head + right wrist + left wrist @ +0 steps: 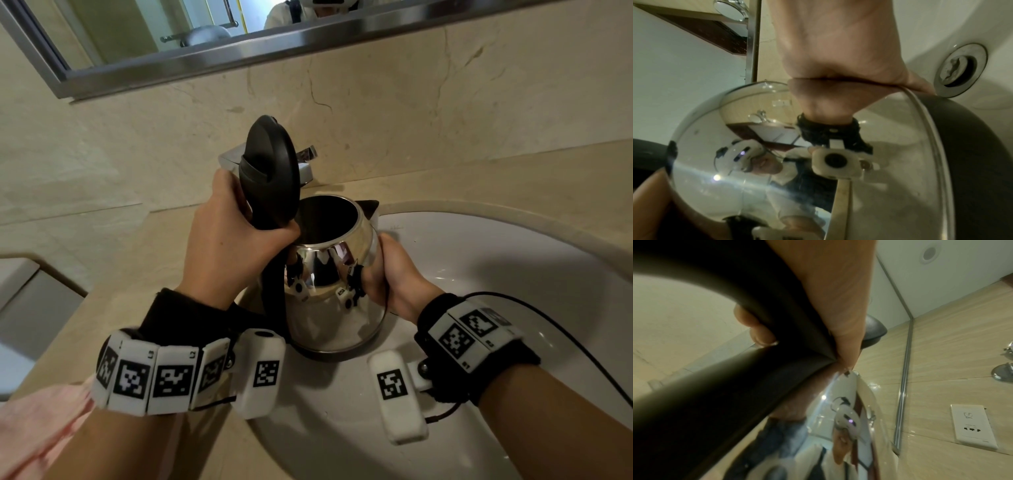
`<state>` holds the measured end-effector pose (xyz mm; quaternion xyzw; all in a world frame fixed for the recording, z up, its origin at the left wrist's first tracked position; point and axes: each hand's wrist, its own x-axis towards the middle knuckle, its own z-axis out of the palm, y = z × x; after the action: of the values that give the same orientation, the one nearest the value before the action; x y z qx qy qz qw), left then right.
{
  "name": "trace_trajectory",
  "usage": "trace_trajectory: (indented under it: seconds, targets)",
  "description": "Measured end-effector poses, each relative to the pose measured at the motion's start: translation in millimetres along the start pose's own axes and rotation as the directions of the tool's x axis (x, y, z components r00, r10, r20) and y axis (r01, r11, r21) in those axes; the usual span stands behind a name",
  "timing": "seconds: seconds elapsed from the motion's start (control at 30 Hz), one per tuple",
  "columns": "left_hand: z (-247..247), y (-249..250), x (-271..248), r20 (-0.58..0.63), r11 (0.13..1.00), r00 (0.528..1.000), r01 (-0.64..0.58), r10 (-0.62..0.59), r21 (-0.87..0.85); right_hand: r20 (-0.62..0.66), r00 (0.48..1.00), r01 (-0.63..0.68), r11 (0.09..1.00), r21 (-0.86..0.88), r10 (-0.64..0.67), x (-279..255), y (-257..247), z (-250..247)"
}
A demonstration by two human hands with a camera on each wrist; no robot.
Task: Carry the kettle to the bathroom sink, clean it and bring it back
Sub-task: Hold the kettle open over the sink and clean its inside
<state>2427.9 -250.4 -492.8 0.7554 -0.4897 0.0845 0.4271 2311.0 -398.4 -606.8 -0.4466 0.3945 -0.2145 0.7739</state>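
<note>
Beige marble worktop (513,178), white oval sink (513,274), steel-framed mirror (164,41). Left hand (226,240) grips shiny steel kettle (335,308) handle; right hand (394,270) cups its side.

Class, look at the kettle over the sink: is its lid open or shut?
Open. The black lid stands raised on its hinge above the handle, and the head view looks straight into the kettle through its bare rim.

beige stone counter (513,178) with a white sink (513,274) set into it, chrome tap (306,161) at the back, pink cloth (41,421) on the left edge
</note>
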Motion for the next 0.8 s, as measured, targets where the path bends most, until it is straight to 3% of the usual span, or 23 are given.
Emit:
trace_trajectory:
  seconds: [0.53, 0.8]
  targets:
    - [1, 0, 0, -0.017, 1.000, 1.000, 0.001, -0.002, -0.015, -0.027, 0.995, -0.092, 0.996, -0.003, 0.092, -1, 0, 1]
    - [1, -3, 1, 0.001, 1.000, 1.000, 0.007, -0.007, -0.014, -0.026, 0.997, -0.076, 0.997, 0.024, 0.076, -4, -4, -1]
